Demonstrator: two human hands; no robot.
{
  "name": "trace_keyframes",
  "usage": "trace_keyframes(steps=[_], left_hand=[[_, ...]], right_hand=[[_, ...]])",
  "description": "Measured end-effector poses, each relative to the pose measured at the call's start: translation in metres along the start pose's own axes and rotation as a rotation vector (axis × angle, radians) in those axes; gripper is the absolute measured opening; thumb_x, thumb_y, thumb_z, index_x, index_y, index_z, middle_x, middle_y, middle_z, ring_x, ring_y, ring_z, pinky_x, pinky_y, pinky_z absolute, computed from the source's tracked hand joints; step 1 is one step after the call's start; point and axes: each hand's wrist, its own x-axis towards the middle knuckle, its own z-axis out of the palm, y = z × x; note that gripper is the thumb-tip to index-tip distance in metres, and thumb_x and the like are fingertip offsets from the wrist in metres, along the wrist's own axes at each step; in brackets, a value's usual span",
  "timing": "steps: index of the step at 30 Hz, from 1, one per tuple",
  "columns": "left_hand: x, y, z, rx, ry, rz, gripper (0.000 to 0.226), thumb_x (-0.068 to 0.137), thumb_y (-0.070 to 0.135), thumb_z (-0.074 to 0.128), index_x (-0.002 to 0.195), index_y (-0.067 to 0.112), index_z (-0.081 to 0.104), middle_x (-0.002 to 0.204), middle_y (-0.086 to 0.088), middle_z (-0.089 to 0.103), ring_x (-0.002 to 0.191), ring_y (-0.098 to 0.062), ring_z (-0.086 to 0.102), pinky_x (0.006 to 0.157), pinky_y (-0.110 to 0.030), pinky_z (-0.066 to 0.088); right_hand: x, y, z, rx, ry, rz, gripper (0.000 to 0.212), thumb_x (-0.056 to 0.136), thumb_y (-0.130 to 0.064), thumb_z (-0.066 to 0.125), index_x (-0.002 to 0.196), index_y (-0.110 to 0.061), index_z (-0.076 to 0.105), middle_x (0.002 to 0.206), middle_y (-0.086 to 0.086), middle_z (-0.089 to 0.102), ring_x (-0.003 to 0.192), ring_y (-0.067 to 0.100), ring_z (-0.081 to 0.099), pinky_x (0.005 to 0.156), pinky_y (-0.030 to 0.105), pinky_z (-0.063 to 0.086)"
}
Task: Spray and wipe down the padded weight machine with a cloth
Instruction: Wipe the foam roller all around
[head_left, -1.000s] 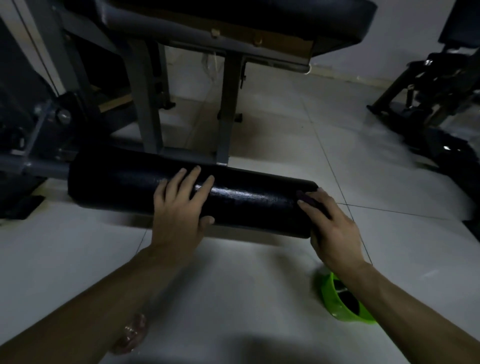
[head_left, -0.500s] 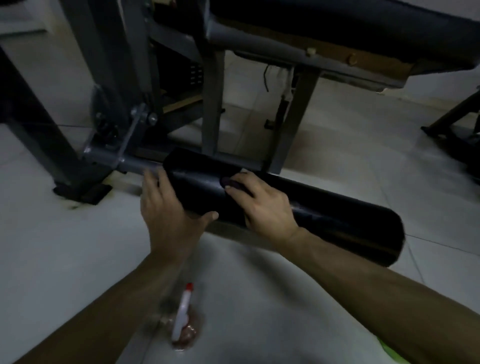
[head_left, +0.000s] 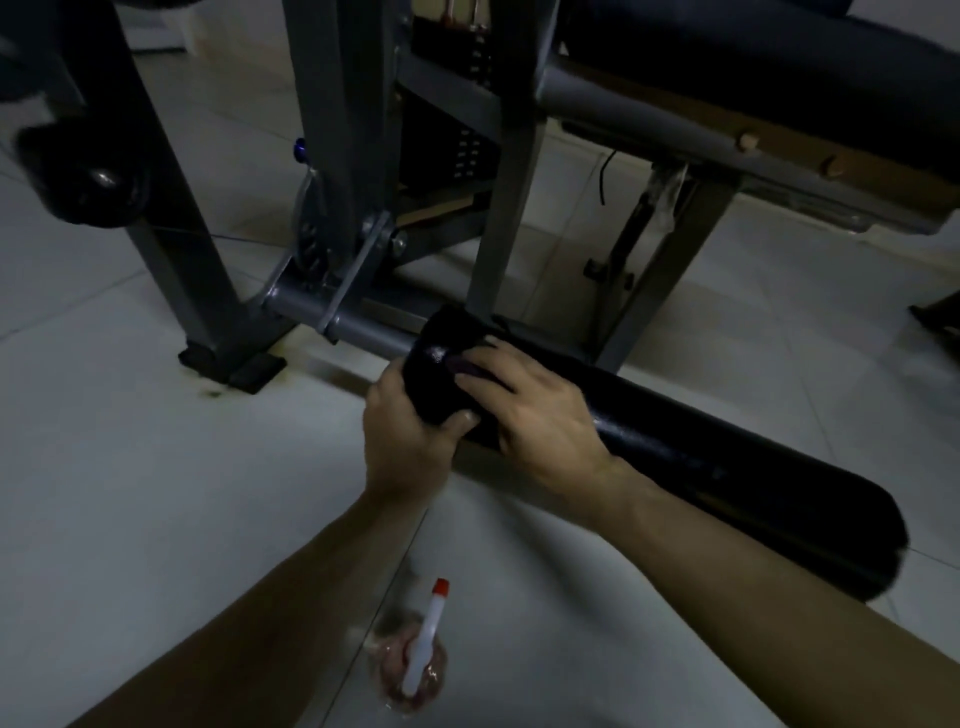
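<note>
Pale floor tiles (head_left: 130, 467) lie dim under the grey steel frame (head_left: 337, 104) of the weight machine. Its black padded roller (head_left: 701, 457) slants from the frame down to the right. The left hand (head_left: 405, 431) grips the roller's frame-side end, thumb wrapped round the near face. Just beside it, the right hand (head_left: 540, 410) presses a dark purple cloth (head_left: 467, 366) onto the roller's top. A clear spray bottle (head_left: 415, 660) holding pinkish liquid stands on the floor between the forearms, untouched.
</note>
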Motion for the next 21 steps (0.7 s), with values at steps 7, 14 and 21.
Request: trace_keyframes(steps=[7,14,21], left_hand=[[-0.041,0.052,0.029,0.35,0.065,0.29,0.086,0.08,0.042,0.072,0.155,0.017,0.039,0.161,-0.017,0.03,0.146,-0.039,0.03,0.118,-0.056,0.028],[-0.091,0.073,0.091,0.558,-0.206,0.531,0.086,0.069,0.031,0.089,0.146,0.016,0.054,0.163,-0.014,0.033,0.15,-0.037,0.027,0.121,-0.06,0.022],[-0.095,0.075,0.108,0.71,-0.162,0.51,0.096,0.068,0.038,0.092,0.15,0.014,0.047,0.163,-0.016,0.031,0.15,-0.039,0.024,0.112,-0.06,0.03]], right_hand=[[-0.113,0.049,-0.043,-0.095,0.015,0.02,0.034,0.103,-0.004,0.055,0.134,-0.009,0.068,0.144,0.014,0.06,0.144,0.034,0.047,0.106,0.045,0.052],[-0.24,0.093,-0.101,-0.194,0.017,0.223,0.06,0.085,0.011,0.043,0.138,-0.008,0.065,0.146,0.015,0.057,0.149,0.033,0.04,0.104,0.043,0.054],[-0.329,0.109,-0.142,-0.275,0.012,0.442,0.065,0.081,0.02,0.05,0.136,-0.012,0.067,0.145,0.012,0.059,0.148,0.03,0.043,0.085,0.043,0.062]])
